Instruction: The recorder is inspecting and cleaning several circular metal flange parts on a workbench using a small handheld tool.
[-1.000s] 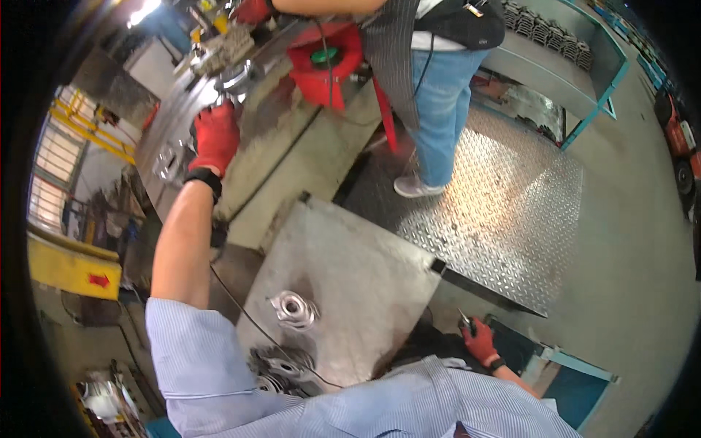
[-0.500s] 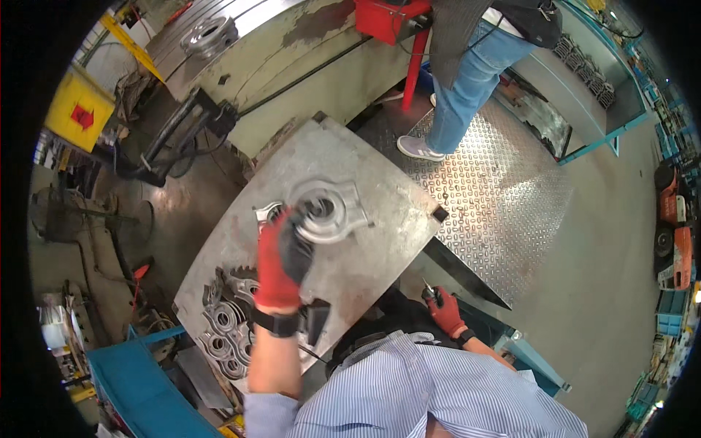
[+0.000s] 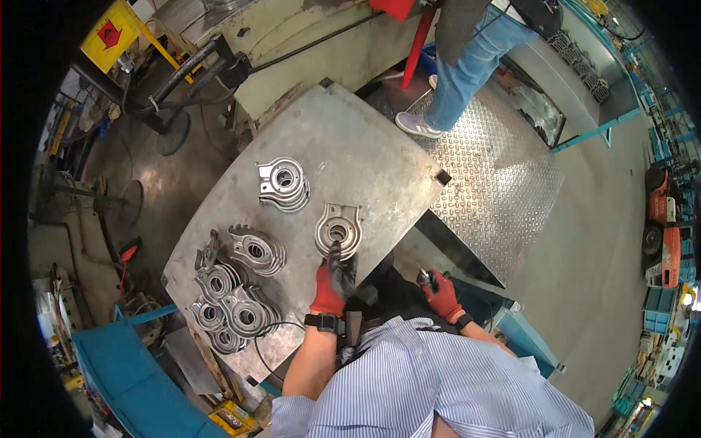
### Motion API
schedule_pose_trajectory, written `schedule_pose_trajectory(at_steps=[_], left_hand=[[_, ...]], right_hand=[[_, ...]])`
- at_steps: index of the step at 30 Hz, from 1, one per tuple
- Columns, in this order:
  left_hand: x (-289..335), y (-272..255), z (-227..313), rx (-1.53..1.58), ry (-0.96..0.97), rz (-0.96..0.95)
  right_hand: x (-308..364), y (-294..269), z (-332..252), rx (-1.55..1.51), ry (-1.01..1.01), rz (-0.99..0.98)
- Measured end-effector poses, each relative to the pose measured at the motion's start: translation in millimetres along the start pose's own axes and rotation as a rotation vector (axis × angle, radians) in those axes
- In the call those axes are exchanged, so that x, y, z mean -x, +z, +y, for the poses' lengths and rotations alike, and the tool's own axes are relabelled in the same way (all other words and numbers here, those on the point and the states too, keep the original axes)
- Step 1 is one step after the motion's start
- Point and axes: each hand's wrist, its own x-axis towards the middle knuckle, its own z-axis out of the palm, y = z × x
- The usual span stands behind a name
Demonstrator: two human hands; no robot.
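Bracket (image 3: 337, 217) at my L grip (image 3: 334, 283), can't tell if pinched; R grip (image 3: 442, 295) clamped on sm. tool (image 3: 423, 276). Keep bracket flat on surface (image 3: 383, 157).

Grey steel table (image 3: 387, 157) is standing at an angle mid-view, dark caps showing at its corners. Pale machine base (image 3: 281, 91) is running behind its far edge. Diamond-plate platform (image 3: 504, 197) is lying right of it, catching strong glare. Smooth grey floor (image 3: 599, 226) is stretching on toward an orange vehicle (image 3: 661, 233) and blue crates (image 3: 659, 301). Teal-framed rack (image 3: 622, 91) is standing upper right. Yellow panel (image 3: 135, 36) is showing upper left, blue bin (image 3: 139, 372) is sitting lower left.
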Motion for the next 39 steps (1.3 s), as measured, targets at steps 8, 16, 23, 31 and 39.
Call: schedule_pose_trajectory(at_steps=[8,16,23,31,39], left_hand=[[39,32,60,-1.870,0.378,0.123],[-19,12,57,-2.095,0.651,0.038],[-2,34,66,-2.186,0.726,-0.066],[67,-35,80,-1.516,0.292,0.206],[75,-92,71,-1.785,0.192,0.152]], right_hand=[[6,3,-22,-0.050,0.055,0.001],[-5,2,-34,-0.047,0.021,-0.019],[-12,2,-59,-0.017,0.000,-0.161],[5,28,-79,-0.117,-0.203,-0.141],[26,43,-103,-0.081,-0.327,-0.319]])
